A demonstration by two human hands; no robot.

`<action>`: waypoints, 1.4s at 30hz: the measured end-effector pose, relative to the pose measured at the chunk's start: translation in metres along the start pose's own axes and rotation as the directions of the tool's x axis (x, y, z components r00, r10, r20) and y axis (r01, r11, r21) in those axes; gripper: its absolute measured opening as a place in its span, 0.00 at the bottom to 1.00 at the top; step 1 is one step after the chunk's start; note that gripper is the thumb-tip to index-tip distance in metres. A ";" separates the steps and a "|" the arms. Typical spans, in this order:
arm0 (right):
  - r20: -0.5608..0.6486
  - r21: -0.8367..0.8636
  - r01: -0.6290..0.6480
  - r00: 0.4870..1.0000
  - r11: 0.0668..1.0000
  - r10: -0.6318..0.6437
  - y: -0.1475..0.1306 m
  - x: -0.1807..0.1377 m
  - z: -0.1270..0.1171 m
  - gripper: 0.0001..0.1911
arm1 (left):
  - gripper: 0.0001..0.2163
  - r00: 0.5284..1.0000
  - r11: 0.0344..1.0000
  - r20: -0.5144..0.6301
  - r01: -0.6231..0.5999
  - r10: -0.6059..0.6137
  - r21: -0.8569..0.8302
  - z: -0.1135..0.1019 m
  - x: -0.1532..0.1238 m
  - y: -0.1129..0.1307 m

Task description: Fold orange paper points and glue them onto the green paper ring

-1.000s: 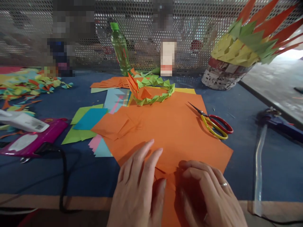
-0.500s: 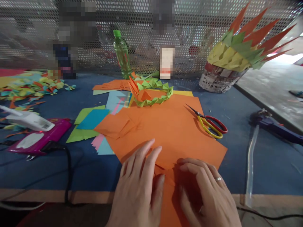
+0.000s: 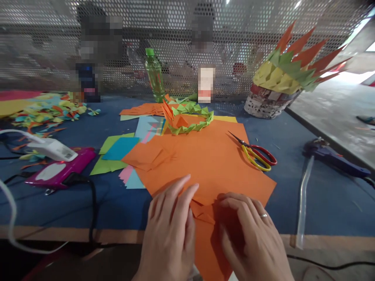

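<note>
A small folded piece of orange paper (image 3: 202, 214) lies between my hands, over larger orange sheets (image 3: 211, 156). My left hand (image 3: 171, 226) has its long fingers stretched forward over the sheets. Its thumb lies against the left end of the folded piece, which is pinched there beside the index finger. To the right, my right hand (image 3: 249, 226) curves over the paper with its fingers bent and its thumb apart, in shadow; a ring is on one finger. Nothing shows in its grasp. Scissors (image 3: 254, 154) with red and yellow handles rest at the sheets' right edge.
Behind the sheets sits a green folded-paper ring (image 3: 202, 125); a green bottle (image 3: 154, 76) stands farther back. A paper pineapple-like model (image 3: 274, 86) is back right, a glue gun (image 3: 334, 156) right. A magenta power bank (image 3: 63, 171) with cables and paper scraps (image 3: 52, 111) lie left.
My left thumb has closed in toward the index finger, and more of the folded orange piece shows. My right hand keeps nearly the same pose. The whole view has shifted slightly.
</note>
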State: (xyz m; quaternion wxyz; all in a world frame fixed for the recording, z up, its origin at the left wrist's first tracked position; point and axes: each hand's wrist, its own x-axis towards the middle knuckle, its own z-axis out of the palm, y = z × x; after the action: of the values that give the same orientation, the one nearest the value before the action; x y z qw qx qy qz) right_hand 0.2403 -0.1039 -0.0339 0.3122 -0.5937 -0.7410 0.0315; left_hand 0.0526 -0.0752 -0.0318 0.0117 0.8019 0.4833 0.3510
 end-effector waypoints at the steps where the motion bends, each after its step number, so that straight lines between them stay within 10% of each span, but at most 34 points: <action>1: 0.007 -0.003 0.021 1.000 1.000 -0.021 0.001 0.000 0.000 0.12 | 0.21 0.999 1.000 -0.053 -0.002 0.000 -0.031 -0.002 -0.003 0.001; 5: 0.004 0.006 -0.006 1.000 1.000 0.006 0.000 0.001 -0.001 0.12 | 0.20 0.982 0.989 -0.168 -0.108 0.090 -0.105 -0.003 -0.021 0.009; 13: 0.077 0.097 0.051 0.995 0.994 -0.059 0.009 0.010 -0.014 0.12 | 0.15 0.956 0.956 -0.033 -0.289 0.291 0.054 0.014 -0.038 0.002; 22: 0.116 0.003 0.014 0.993 1.000 -0.014 -0.013 0.041 -0.001 0.06 | 0.10 0.943 0.941 -0.008 -0.330 0.331 0.075 0.010 -0.041 -0.006; 28: 0.206 0.095 -0.001 0.978 0.995 -0.019 -0.012 0.041 -0.004 0.11 | 0.15 0.919 0.938 -0.187 -0.340 0.348 0.074 0.022 -0.044 -0.015; 36: 0.272 0.144 0.117 0.950 0.983 -0.153 -0.004 0.023 -0.017 0.08 | 0.24 0.952 0.949 -0.049 -0.296 0.303 0.106 0.008 -0.028 -0.025; 42: 0.201 0.161 0.164 0.960 0.973 -0.195 -0.003 0.018 -0.019 0.11 | 0.12 0.932 0.959 -0.243 -0.282 0.270 -0.014 0.011 -0.025 -0.015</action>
State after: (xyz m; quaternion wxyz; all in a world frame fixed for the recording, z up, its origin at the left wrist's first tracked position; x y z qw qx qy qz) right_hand 0.2453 -0.0947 -0.0091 0.2733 -0.4933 -0.8170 0.1200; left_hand 0.0403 -0.0834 -0.0591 -0.0766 0.8134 0.3550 0.4545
